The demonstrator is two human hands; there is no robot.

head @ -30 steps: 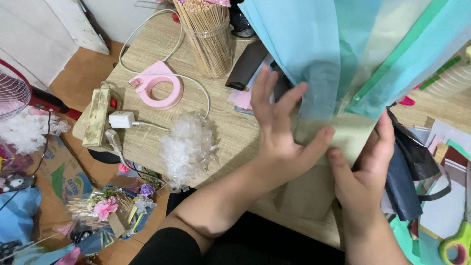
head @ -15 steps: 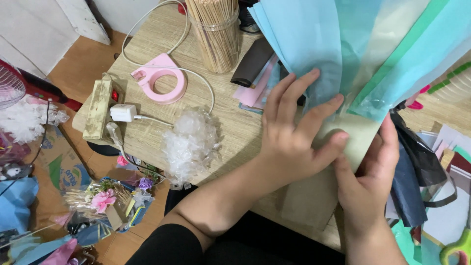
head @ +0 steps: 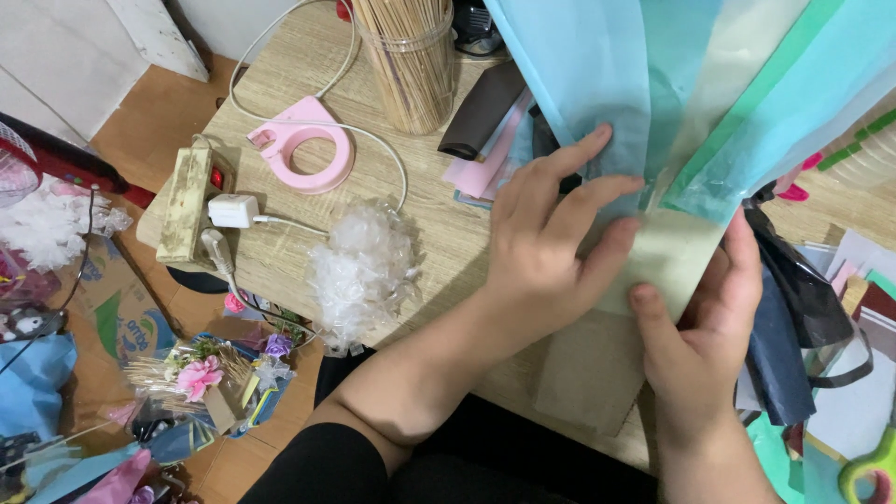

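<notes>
Left hand [head: 551, 247] lies flat, fingers spread, pressing down on the pale green paper sheet [head: 667, 257] at the near middle of the wooden surface [head: 439, 233], fingertips reaching onto the light blue sheet [head: 597, 65] that hangs down from above. Right hand [head: 695, 322] is pinching that same pale green sheet at its lower edge, thumb on top and fingers curled behind, so both hands are on it and neither is free. More translucent sheets, blue and teal green [head: 803, 84], fan out across the top right of the view. Just under the hands a piece of brown cardboard [head: 588, 373] lies on the surface's near edge. Now the containers: a clear round jar [head: 411, 61] stands upright at the back of the surface, packed tight with thin wooden sticks standing on end. Beside it, a dark flat case [head: 481, 112] rests on pink and blue paper pieces. To the left there's a pink ring-shaped tape holder [head: 303, 145], a white cable looping round it, and a power strip [head: 187, 201] at the surface's left edge with a white plug [head: 233, 210] in it. A crumpled wad of clear plastic [head: 359, 271] sits near the left forearm. Down on the floor, a cardboard box [head: 117, 313] and a little bunch of craft flowers [head: 201, 373]. Green-handled scissors [head: 873, 471] peek in bottom right.
</notes>
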